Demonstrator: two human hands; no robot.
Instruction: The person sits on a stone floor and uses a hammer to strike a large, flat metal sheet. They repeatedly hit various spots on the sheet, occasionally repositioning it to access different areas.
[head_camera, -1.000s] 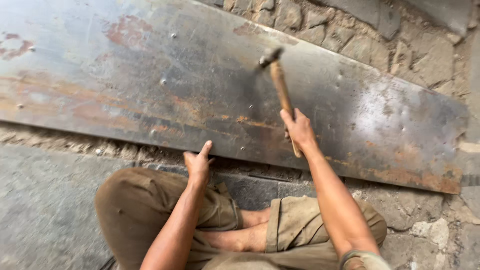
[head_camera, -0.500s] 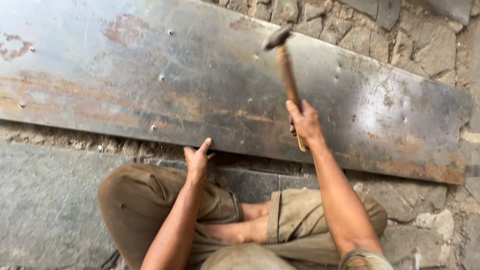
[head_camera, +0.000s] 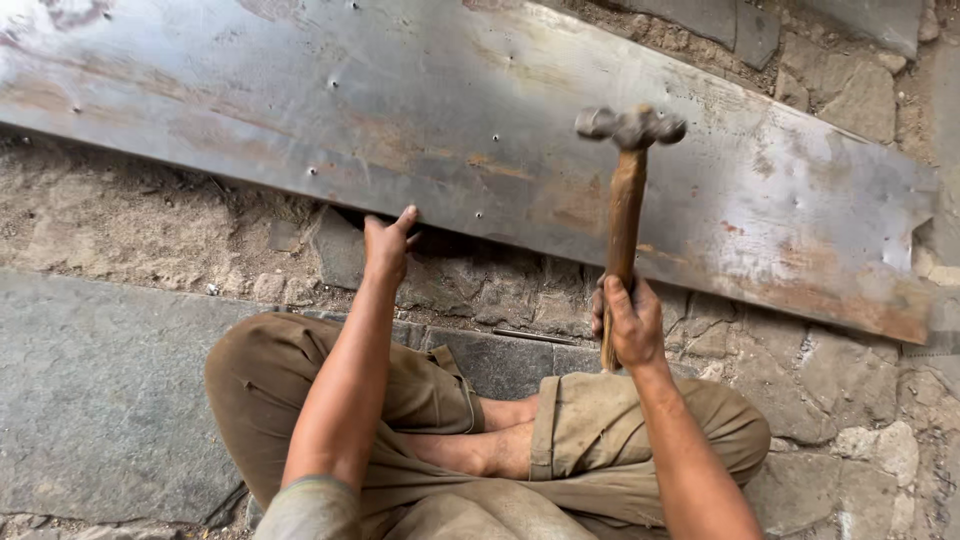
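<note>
Head view: the person sits cross-legged in brown trousers (head_camera: 300, 400) on the stone floor (head_camera: 100, 400), facing a long rusty metal sheet (head_camera: 400, 110) that runs slantwise from the upper left down to the right edge of the frame. The sheet lies on the floor, its surface marked with small punched dots and orange rust patches; its near edge passes just above both hands. Left hand (head_camera: 386, 246): fingers curled over the near edge of the sheet, thumb up against it, grip clamped on that edge roughly at the sheet's middle length. Right hand (head_camera: 630, 322): grip closed around the lower end of a wooden-handled hammer (head_camera: 625, 200), handle close to upright, metal head raised over the sheet's right half; the head is motion-blurred, so contact with the sheet cannot be told. The hammer hand sits over the rough stones between the sheet's near edge and the right knee. A smooth grey slab (head_camera: 60, 330) fills the floor at lower left; irregular set stones (head_camera: 850, 400) lie at lower right. A second dark plate (head_camera: 720, 20) shows past the sheet's far edge, top right.
</note>
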